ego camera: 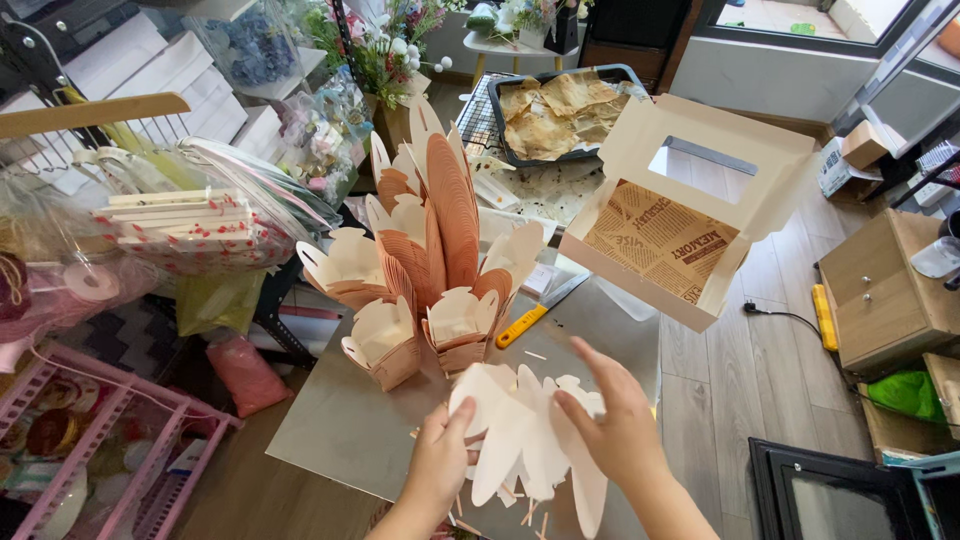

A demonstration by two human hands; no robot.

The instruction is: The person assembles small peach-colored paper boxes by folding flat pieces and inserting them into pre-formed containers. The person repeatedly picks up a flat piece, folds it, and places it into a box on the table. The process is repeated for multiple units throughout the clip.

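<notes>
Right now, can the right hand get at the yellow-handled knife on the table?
Probably yes. The right hand rests on the flat white paper cutouts, and the yellow-handled knife lies just beyond it on the grey table. The strip between them looks bare; the folded paper cups stand off to the left.

Both hands, left and right, apparently pinch, fingers spread.
</notes>
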